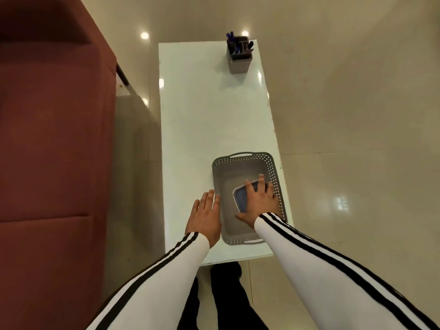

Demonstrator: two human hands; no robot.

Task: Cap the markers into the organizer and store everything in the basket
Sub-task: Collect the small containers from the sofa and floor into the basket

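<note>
A: What does your right grip (pixel 258 201) have?

B: It is closed over a flat block (pixel 242 198) with a blue top and a pale rim. Your fingers are spread across its far edge and your thumb sits at the near corner. Your palm hides the block's right side, so only its left part shows.

A: Where does that block lie?

B: Inside the grey basket (pixel 273 167), in the near half toward the right wall, turned askew to the basket's sides. You can't tell from this view whether it rests on the basket's bottom or hangs just above it.

A: And your left grip (pixel 206 217)?

B: It is open and holds nothing, palm down with the fingers straight and together. It lies just outside the basket's left wall. Whether the fingertips touch the rim is unclear.

A: Where is the basket?

B: On the near end of the white bench (pixel 202 115), close to its right edge.

A: The markers (pixel 230 38)?

B: They stand in the grey organizer (pixel 240 60) at the bench's far end, well apart from both grips. They are too small to tell whether they are capped.

A: Anything around?

B: A dark red sofa (pixel 47 139) lies left of the bench, on a glossy beige floor (pixel 357 115).
</note>
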